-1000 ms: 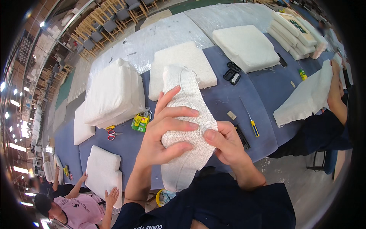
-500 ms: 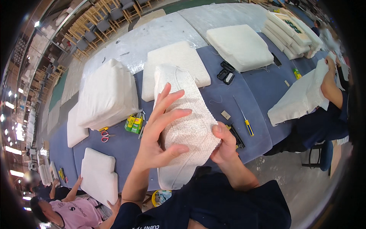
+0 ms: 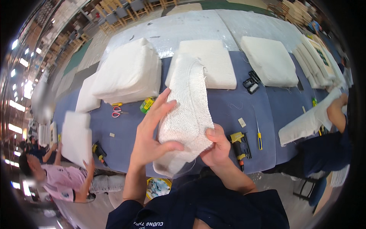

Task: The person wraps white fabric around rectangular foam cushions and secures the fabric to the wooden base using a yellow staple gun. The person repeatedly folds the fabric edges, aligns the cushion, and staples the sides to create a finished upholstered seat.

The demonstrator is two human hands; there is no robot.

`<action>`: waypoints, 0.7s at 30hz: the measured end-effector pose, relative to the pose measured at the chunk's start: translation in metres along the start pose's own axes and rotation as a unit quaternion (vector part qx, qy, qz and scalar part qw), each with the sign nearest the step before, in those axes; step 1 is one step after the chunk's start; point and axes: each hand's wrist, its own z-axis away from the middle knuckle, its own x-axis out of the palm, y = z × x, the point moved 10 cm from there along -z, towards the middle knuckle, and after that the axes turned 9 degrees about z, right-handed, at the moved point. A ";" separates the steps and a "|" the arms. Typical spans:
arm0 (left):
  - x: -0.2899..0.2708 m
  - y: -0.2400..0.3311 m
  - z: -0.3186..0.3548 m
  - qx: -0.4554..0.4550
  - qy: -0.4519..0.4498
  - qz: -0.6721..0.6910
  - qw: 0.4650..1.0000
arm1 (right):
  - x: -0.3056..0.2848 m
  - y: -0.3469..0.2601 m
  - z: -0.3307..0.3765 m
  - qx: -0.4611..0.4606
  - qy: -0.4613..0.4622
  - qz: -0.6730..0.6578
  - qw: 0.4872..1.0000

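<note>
Over the near edge of the blue-topped table (image 3: 263, 103), held between two hands:

- White woven-fabric piece (image 3: 185, 114), one: standing on a tilt in front of the person's chest, its narrower end pointing away and overlapping a flat white cushion (image 3: 219, 65) in the view.
- Left hand (image 3: 150, 139), one: resting unclenched along the piece's left side, thumb lying across the lower front; the fingertips are now sitting nearer the left edge, where half a second ago they were spreading farther across the front.
- Right hand (image 3: 217, 147), one: pinching the lower right edge, thumb in front, as it was doing then.
- Yellow-and-black staple gun (image 3: 238, 147), one: lying just right of the right hand, now showing nearly whole where the hand was partly hiding it.
- Second staple gun (image 3: 100, 150), one: now showing on the left, beside a white cushion (image 3: 76, 133) that a co-worker in a pink shirt (image 3: 59, 179) is holding.
- Screwdriver (image 3: 260, 141), one: lying right of the nearer staple gun.
- Red-handled scissors (image 3: 116, 114), one pair: lying below a white cushion stack (image 3: 127, 74).
- Green-and-yellow box (image 3: 146, 105), one: standing beside that stack, partly hidden.
- White fabric (image 3: 299, 128), one length: hanging before a co-worker on the right.
</note>
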 end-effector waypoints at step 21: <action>-0.084 0.009 0.088 -0.054 0.292 -0.171 0.939 | 0.080 0.108 -0.041 -0.064 -0.120 0.259 0.956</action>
